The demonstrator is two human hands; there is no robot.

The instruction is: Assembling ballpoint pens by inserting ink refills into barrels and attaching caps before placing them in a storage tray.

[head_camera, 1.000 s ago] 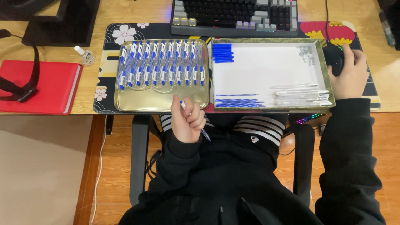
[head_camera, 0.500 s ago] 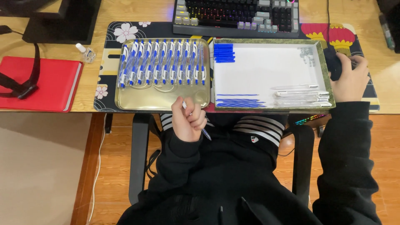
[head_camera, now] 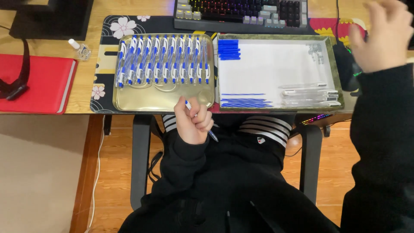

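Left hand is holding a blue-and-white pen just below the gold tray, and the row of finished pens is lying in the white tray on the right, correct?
Not quite. The head view shows the left hand holding a pen below the gold tray, but the row of finished pens lies in that gold tray. The white tray holds loose parts.

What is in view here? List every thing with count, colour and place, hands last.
Gold tray: one, on the desk mat, left of centre.
Assembled pens: a row, count unclear, blue and white, in the gold tray.
White tray: one, green rim, right of the gold tray.
Blue pen parts: two piles, in the white tray's left side.
Clear barrels: several, white tray's lower right.
Keyboard: one, dark, backlit, top edge.
Red notebook: one, far left.
Small bottle: one, clear, above the notebook.
Left hand: closed on one blue and white pen, below the desk edge.
Right hand: raised, blurred, top right, empty as far as shows.
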